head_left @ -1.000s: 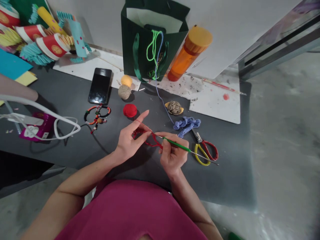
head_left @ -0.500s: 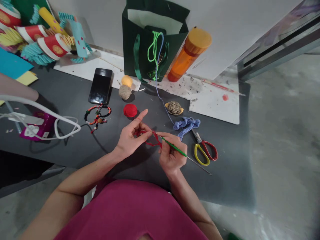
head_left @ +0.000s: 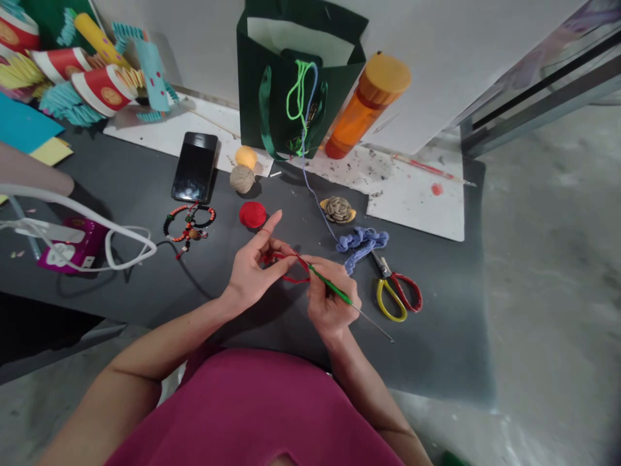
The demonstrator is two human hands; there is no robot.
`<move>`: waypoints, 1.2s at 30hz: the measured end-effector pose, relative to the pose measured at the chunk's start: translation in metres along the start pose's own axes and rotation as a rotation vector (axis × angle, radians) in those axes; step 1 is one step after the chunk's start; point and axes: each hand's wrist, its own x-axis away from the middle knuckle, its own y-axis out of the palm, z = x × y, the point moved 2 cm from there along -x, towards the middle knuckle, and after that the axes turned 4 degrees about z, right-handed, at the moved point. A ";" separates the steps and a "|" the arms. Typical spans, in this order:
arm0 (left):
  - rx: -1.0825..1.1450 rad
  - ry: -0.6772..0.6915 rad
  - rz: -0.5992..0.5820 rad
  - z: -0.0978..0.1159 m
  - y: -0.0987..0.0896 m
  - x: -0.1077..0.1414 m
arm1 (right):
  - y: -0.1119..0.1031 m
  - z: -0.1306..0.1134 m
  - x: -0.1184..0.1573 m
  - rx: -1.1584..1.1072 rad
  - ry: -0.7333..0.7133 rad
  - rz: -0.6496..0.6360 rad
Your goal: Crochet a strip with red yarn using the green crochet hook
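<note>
My left hand [head_left: 252,268] pinches a strip of red yarn work [head_left: 295,280] between thumb and fingers, its index finger raised with yarn over it. In my right hand [head_left: 334,299] is a crochet hook with a green grip [head_left: 330,285], its tip at the red yarn and its thin metal end pointing down right. Just above my left hand lies a red yarn ball [head_left: 253,214]. Blue crocheted yarn [head_left: 361,243] and scissors with yellow and red handles [head_left: 398,294] are to the right of my right hand.
Behind are a dark green bag [head_left: 252,97], an orange bottle [head_left: 361,113], a beige yarn ball [head_left: 242,179], a yellow ball [head_left: 246,156] and a crocheted flower [head_left: 338,210]. A phone [head_left: 195,167], beads [head_left: 187,234], a white cable [head_left: 121,226] and paper cups [head_left: 104,89] stand left.
The hook has shifted slightly left and tilted more steeply, with its tip closer to my right fingers. My left index finger has moved slightly left.
</note>
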 end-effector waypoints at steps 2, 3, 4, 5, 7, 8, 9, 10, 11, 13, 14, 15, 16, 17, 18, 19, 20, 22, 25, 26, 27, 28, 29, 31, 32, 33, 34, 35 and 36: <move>-0.004 0.005 0.009 0.000 0.001 0.001 | 0.000 0.000 0.001 0.018 -0.003 -0.010; -0.005 0.010 0.014 0.000 0.001 0.002 | 0.000 0.000 0.001 0.028 -0.006 -0.017; -0.001 0.013 0.022 0.001 0.002 0.002 | 0.001 0.000 0.002 0.038 -0.011 -0.028; 0.010 0.011 0.028 0.001 0.002 0.003 | 0.001 0.000 0.002 0.049 -0.013 -0.037; 0.067 -0.017 0.012 0.000 0.003 0.004 | 0.000 0.000 0.003 0.077 -0.010 -0.050; 0.115 -0.048 -0.016 0.000 0.003 0.003 | 0.000 0.000 0.003 0.091 -0.012 -0.053; 0.172 -0.092 -0.053 -0.001 0.004 0.003 | 0.000 0.000 0.003 0.102 -0.017 -0.053; 0.234 -0.149 -0.091 -0.002 0.004 0.002 | -0.001 -0.001 0.003 0.106 -0.024 -0.050; 0.296 -0.216 -0.128 -0.004 0.004 0.002 | -0.001 -0.001 0.003 0.102 -0.026 -0.044; 0.404 -0.358 -0.184 -0.007 0.003 0.000 | -0.001 -0.002 0.002 0.071 -0.018 -0.035; 0.445 -0.417 -0.202 -0.008 0.002 0.000 | -0.001 -0.002 0.001 0.047 -0.008 -0.029; 0.478 -0.463 -0.217 -0.009 0.002 0.000 | -0.001 -0.002 0.000 0.020 0.005 -0.022; 0.502 -0.496 -0.227 -0.010 0.001 0.000 | 0.000 -0.003 -0.002 -0.010 0.018 -0.015; 0.520 -0.520 -0.230 -0.011 0.001 0.000 | 0.000 -0.003 -0.003 -0.041 0.031 -0.007; 0.533 -0.542 -0.228 -0.012 0.000 0.000 | 0.001 -0.003 -0.004 -0.074 0.049 0.002; 0.541 -0.562 -0.221 -0.013 0.000 0.001 | 0.001 -0.003 -0.005 -0.111 0.071 0.011; 0.544 -0.580 -0.213 -0.013 -0.001 0.001 | 0.002 -0.003 -0.005 -0.151 0.103 0.021; 0.538 -0.597 -0.196 -0.014 -0.001 0.001 | 0.003 -0.003 -0.004 -0.240 0.192 0.043; 0.511 -0.571 -0.191 -0.012 -0.001 -0.001 | 0.004 -0.003 -0.002 -0.320 0.342 0.062; 0.502 -0.558 -0.195 -0.011 -0.001 -0.001 | 0.004 -0.004 -0.001 -0.326 0.369 0.065; 0.493 -0.544 -0.201 -0.010 -0.001 -0.002 | 0.004 -0.004 -0.001 -0.327 0.381 0.069; 0.485 -0.532 -0.207 -0.009 -0.001 -0.002 | 0.004 -0.005 0.000 -0.323 0.383 0.076; 0.477 -0.520 -0.213 -0.008 -0.002 -0.003 | 0.004 -0.005 0.000 -0.317 0.382 0.082; 0.462 -0.506 -0.221 -0.007 -0.002 -0.003 | 0.004 -0.005 -0.001 -0.288 0.399 0.090; 0.455 -0.505 -0.224 -0.007 -0.003 -0.004 | 0.004 -0.005 -0.002 -0.271 0.422 0.088; 0.450 -0.505 -0.223 -0.007 -0.003 -0.004 | 0.004 -0.004 -0.003 -0.259 0.451 0.086; 0.446 -0.506 -0.223 -0.007 -0.003 -0.005 | 0.004 -0.004 -0.004 -0.263 0.486 0.083; 0.445 -0.505 -0.224 -0.007 -0.004 -0.005 | 0.003 -0.003 -0.005 -0.282 0.539 0.078; 0.445 -0.502 -0.228 -0.007 -0.004 -0.005 | 0.003 -0.003 -0.007 -0.313 0.607 0.075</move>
